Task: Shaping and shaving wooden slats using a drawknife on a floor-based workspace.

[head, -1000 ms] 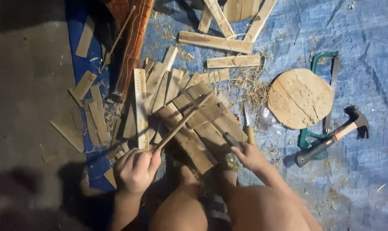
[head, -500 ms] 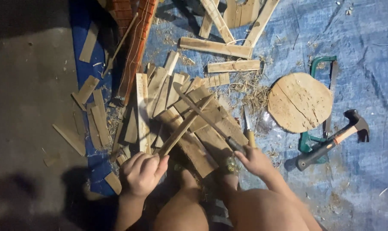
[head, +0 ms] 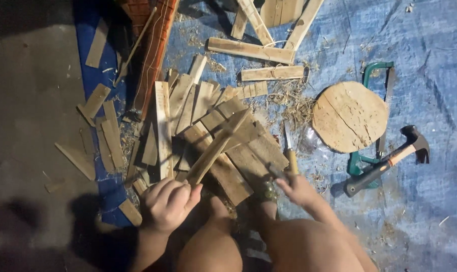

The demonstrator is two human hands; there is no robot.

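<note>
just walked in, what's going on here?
A person crouches over a pile of split wood pieces on a blue tarp. The left hand grips a long wood strip angled up over the pile. The right hand holds a dark tool handle; the tool is blurred, so its kind is unclear. A small knife lies just above that hand. To the right sit a round wood disc, a green-framed saw and a hammer, all untouched.

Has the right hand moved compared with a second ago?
Yes. The right hand has drawn back toward the knees, away from the wood pile, with its dark tool no longer stretched over the strips; the hammer has stayed put.
</note>
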